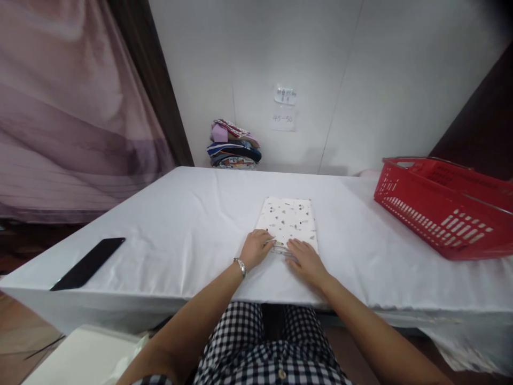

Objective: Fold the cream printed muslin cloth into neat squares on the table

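Observation:
A folded white cloth (286,216) with a small scattered print lies flat on the white-covered table in front of me. At its near left corner my left hand (256,249), with a silver bracelet at the wrist, is closed on the edge. My right hand (305,259) holds the near right part, fingers on top and thumb at the near edge. Between the hands the stacked layers of that edge show. What lies under my fingers is hidden.
The white tablecloth (176,219) covers the table. A red plastic basket (425,208) stands at the right. A flat black object (88,264) lies at the left front. Behind the far edge is a pile of folded fabrics (234,147), below paper signs (284,109) on the wall.

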The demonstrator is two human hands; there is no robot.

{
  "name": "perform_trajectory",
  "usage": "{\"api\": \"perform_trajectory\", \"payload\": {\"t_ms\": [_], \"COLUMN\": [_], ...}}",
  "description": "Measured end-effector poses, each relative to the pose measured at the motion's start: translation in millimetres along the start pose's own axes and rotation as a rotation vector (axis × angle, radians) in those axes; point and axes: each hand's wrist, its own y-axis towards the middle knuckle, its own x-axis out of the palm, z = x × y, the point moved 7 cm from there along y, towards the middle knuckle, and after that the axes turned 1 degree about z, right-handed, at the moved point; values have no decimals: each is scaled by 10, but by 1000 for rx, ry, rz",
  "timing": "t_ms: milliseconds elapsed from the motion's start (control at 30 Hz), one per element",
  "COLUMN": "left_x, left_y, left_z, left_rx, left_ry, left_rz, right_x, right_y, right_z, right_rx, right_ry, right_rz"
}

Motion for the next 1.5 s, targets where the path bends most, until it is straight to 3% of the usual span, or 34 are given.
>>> {"api": "perform_trajectory", "payload": {"t_ms": [133, 300, 433, 533, 633, 767, 967, 1133, 1233, 1333, 1500], "left_x": [-49, 196, 200, 145, 228, 480, 543, 535, 521, 507, 485], "left_y": [98, 66, 150, 422, 686, 742, 672, 564, 502, 599, 880], "left_z": [12, 28, -58, -171, -281, -428, -472, -403, -361, -376, -508], "left_rx": [5, 14, -38, -112, -163, -235, -207, -229, -277, -329, -355], "left_ry": [39, 181, 101, 80, 167, 205, 179, 158, 154, 152, 242], "left_rz": [46, -181, -270, -259, -281, -366, -323, -288, -307, -390, -341], "right_x": [-116, -33, -48, -210, -327, -175, 95, 77, 18, -77, -59], "right_y": [95, 153, 160, 383, 760, 1078, 1060, 1058, 1136, 1261, 1340], "right_z": [65, 132, 139, 231, 453, 822, 1017, 1033, 1020, 1076, 1361], "right_rx": [42, 90, 79, 129, 250, 428, 462, 446, 352, 323, 518], "right_ry": [37, -57, 29, 68, -4, -95, -128, -117, -78, -81, -3], "right_rz": [27, -53, -108, -84, -27, -71, -103, -145, -187, -127, 26]}}
